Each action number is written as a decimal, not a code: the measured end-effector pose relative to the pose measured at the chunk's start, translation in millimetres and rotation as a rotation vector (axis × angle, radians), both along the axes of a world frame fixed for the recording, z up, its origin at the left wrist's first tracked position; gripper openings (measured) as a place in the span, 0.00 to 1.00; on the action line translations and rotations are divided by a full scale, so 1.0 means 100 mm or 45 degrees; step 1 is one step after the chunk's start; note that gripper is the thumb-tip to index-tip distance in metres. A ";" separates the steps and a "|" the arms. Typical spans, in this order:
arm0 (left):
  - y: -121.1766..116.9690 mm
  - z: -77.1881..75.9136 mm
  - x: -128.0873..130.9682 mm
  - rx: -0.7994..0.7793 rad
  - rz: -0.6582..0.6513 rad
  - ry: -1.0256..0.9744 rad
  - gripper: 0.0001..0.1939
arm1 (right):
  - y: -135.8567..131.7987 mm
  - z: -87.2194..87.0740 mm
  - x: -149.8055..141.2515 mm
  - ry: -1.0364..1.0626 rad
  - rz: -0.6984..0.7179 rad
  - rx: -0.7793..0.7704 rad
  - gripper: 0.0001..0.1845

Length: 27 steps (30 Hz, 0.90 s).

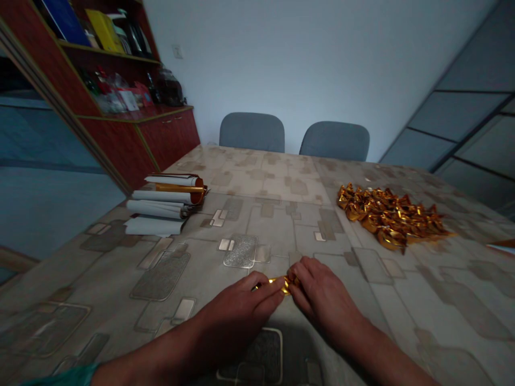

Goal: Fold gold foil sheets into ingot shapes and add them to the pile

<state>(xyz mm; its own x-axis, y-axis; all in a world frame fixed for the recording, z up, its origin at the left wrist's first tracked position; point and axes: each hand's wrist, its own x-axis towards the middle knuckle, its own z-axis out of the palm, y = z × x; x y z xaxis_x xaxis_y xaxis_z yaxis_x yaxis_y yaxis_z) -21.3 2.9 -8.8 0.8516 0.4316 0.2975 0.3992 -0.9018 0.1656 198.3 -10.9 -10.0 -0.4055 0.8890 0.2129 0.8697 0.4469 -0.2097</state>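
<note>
Between my two hands, just above or on the patterned tabletop, is a small piece of shiny gold foil paper (285, 286). My left hand (254, 300) presses its fingers together on the left part of the foil. The fingers of my right hand (316, 284) are closed on its right end. Most of the foil is hidden under the fingers, so its full shape cannot be made out. To the right lies a cluster of folded gold foil pieces (390, 214), set close together in rows. Several curled foil sheets with pale backs (156, 206) lie at the left.
The table (261, 182) has a patterned cover. Two grey chairs (252, 131) stand at its far side against the wall. A red-brown cabinet (169, 134) with bottles and boxes is at the back left. A paper corner (502, 245) shows at the right edge.
</note>
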 end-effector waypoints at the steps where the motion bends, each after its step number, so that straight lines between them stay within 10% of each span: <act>1: 0.01 -0.02 -0.01 0.011 -0.010 0.001 0.21 | -0.01 0.00 -0.01 0.000 -0.008 0.003 0.05; 27: -0.03 -0.11 -0.22 0.062 0.059 0.124 0.21 | -0.05 0.10 -0.01 0.299 -0.039 -0.219 0.08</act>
<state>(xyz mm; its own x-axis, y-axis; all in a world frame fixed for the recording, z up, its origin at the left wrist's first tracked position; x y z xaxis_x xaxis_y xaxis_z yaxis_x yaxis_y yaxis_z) -43.5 0.3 -19.6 0.8571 0.4581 0.2358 0.4527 -0.8881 0.0799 197.4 -15.6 -0.1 -0.3355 0.9311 0.1432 0.8006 0.3619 -0.4775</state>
